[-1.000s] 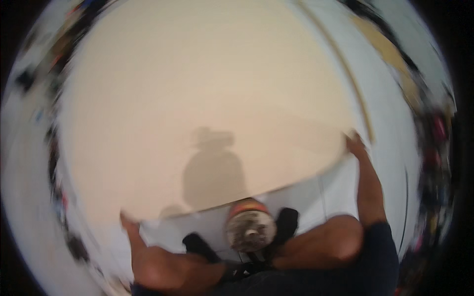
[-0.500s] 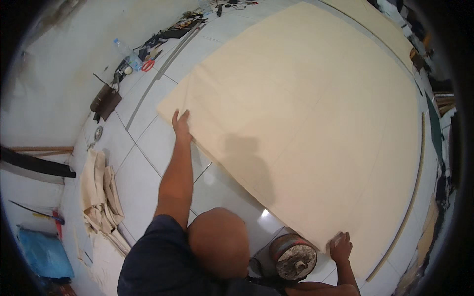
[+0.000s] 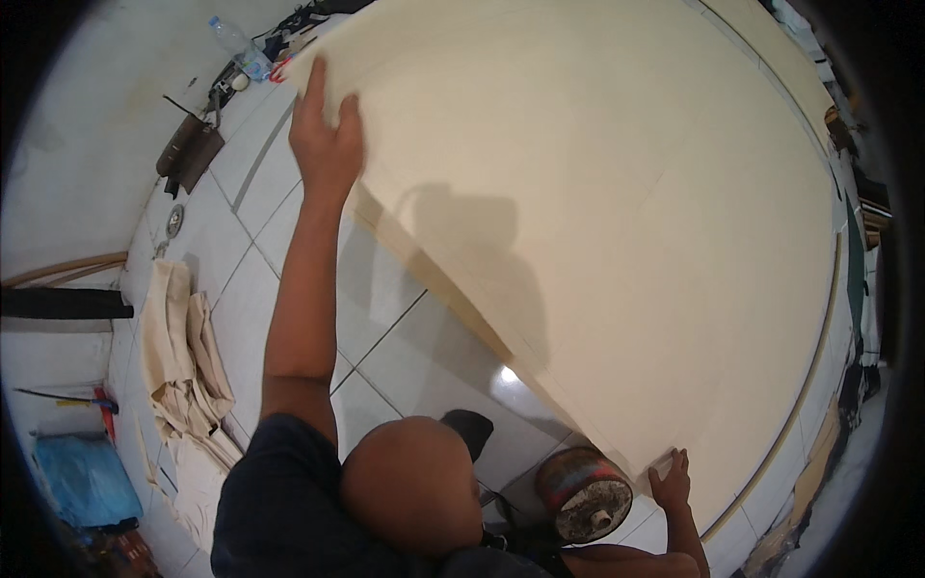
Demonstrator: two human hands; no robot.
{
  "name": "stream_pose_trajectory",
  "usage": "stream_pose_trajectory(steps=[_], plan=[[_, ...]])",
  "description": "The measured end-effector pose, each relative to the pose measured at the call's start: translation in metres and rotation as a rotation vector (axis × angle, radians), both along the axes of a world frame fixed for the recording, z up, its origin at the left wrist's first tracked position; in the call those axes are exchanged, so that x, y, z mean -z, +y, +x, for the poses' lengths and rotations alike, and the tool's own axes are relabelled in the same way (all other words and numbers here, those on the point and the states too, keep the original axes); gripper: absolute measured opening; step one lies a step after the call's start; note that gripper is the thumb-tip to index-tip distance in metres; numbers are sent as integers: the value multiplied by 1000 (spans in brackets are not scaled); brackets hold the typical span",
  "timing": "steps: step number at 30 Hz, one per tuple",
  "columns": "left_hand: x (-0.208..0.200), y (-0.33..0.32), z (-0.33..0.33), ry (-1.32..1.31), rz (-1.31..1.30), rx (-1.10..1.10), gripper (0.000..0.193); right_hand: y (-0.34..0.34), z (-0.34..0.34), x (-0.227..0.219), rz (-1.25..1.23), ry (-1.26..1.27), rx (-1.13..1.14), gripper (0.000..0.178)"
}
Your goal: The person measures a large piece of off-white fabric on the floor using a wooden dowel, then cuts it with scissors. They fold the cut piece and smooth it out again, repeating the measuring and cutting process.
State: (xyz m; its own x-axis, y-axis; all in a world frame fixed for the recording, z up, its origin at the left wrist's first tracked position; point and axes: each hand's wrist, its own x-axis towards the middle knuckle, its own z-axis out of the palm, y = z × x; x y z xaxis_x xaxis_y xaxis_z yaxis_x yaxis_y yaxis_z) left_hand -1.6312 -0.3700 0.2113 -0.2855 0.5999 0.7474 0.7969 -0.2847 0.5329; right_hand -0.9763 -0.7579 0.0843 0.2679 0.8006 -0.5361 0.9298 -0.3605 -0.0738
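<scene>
A large cream fabric sheet covers much of the tiled floor in front of me. My left hand grips its near-left edge, which is raised off the tiles; the index finger stretches over the top, and the thumb is apart from it. Under that edge a darker strip of the sheet's underside shows. Lower right, my right hand pinches the sheet by its near corner; the exact grip is small and partly hidden. Just left of that hand stands a worn round metal canister, close to the sheet's edge.
Crumpled cream cloth lies at the left. Beyond it are a brown boxy object, a plastic bottle and red-handled scissors, near the wall. A blue plastic bag is lower left. A long thin strip runs along the right.
My left hand has risen and moved forward with the sheet's edge, uncovering more tiles beneath it. The right hand stays at the near corner. The view has shifted slightly.
</scene>
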Motion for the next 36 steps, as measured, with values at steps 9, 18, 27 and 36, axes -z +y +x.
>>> stream_pose_trajectory(steps=[9,18,27,36], plan=[[218,2,-47,-564,-586,-270,70,-2,16,4,-58,-58,-87,81],[233,16,-99,-387,-613,-494,48,12,2,4,-49,-41,-41,74],[239,22,-105,-621,-606,-724,32,10,6,8,-20,-15,-31,77],[243,24,-128,-519,-569,-698,44,23,-1,5,-132,32,51,83]])
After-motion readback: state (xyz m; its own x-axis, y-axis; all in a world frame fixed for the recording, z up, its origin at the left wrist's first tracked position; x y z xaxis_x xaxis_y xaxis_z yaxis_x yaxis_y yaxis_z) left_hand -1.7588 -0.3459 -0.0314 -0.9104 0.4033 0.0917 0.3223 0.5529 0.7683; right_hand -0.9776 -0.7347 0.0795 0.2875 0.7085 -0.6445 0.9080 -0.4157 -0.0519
